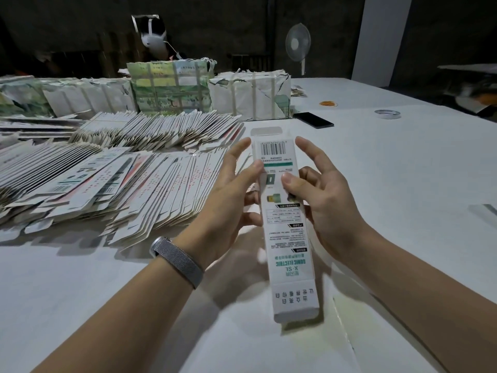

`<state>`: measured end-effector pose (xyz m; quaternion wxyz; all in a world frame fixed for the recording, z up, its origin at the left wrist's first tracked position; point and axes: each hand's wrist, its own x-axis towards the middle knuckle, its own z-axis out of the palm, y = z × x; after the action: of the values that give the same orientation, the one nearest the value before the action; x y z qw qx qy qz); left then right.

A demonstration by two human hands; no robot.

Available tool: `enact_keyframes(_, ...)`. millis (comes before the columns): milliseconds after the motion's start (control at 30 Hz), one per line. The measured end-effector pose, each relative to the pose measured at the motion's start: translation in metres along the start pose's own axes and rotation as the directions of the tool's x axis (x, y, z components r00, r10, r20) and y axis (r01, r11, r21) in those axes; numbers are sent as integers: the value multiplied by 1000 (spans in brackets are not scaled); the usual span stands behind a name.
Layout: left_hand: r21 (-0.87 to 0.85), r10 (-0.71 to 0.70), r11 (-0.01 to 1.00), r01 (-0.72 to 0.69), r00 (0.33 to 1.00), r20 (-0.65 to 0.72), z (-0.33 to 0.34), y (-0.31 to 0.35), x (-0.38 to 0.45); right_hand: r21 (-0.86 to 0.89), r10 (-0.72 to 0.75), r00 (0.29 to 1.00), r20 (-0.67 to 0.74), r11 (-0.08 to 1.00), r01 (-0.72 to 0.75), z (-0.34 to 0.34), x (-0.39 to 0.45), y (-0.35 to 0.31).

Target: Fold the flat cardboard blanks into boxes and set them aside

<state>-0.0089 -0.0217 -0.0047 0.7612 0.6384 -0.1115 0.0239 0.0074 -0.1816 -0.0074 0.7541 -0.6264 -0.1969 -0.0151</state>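
Both forearms reach in from the bottom edge, a mesh watch band on the left wrist, and meet around one long white box held up above the table. Its near end flap, printed with dark characters, hangs closest to the viewer, and the far end with the barcode and a blank tab points away. It looks already opened from flat into a sleeve, though how square it stands cannot be told from this angle.

On the left hand the thumb presses the printed face near the green stripe while the curled fingers support the box from behind, so the grip is a pinch across the panel. With the right hand, the thumb tip presses the face lower down and fingers wrap behind the right edge; its forefinger is raised, free of the card. Holding at mid-length from both sides probably keeps the sleeve from collapsing and leaves both ends free for tucking the flaps, which appears to be the step in hand.

Flat blanks lie fanned in overlapping rows to the left, within easy reach for the next pick. Behind them stand strapped bundles. Well apart on the right lie a black phone and a tape roll.
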Motion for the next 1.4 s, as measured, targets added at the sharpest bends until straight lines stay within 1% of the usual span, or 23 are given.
enact_keyframes(133, 35, 39, 999, -39, 999, 19, -1, -2, -1, -45, -27, 999, 26, 999, 28, 1, -2, -1)
enact_keyframes(300, 36, 62, 997, -65, 996, 66, -3, -2, -1, -46, -27, 997, 74, 998, 30, -3, -2, -5)
enact_keyframes(467, 68, 62, 995, -69, 993, 101, -3, -1, -2, -49, -34, 997, 73, 998, 38, -5, -1, -2)
enact_keyframes(600, 99, 54, 993, -65, 993, 105, -2, 0, -3, -42, -37, 998, 45, 998, 39, -4, -1, -2)
enact_keyframes(733, 129, 25, 991, -42, 991, 130, 1, -1, -4, -6, -80, 996, -32, 997, 80, -5, 1, -3)
enact_keyframes(1067, 72, -13, 997, 2, 988, 154, 4, -1, -5, 51, -141, 988, -60, 988, 144, -5, 1, -2)
enact_keyframes(1233, 30, 10, 999, -13, 992, 129, 5, 0, -6, 116, -94, 995, -34, 988, 98, -6, 4, -1)
enact_keyframes(1400, 70, -10, 998, 1, 992, 124, 3, -2, -6, 125, -41, 999, -30, 991, 45, -7, 6, 0)
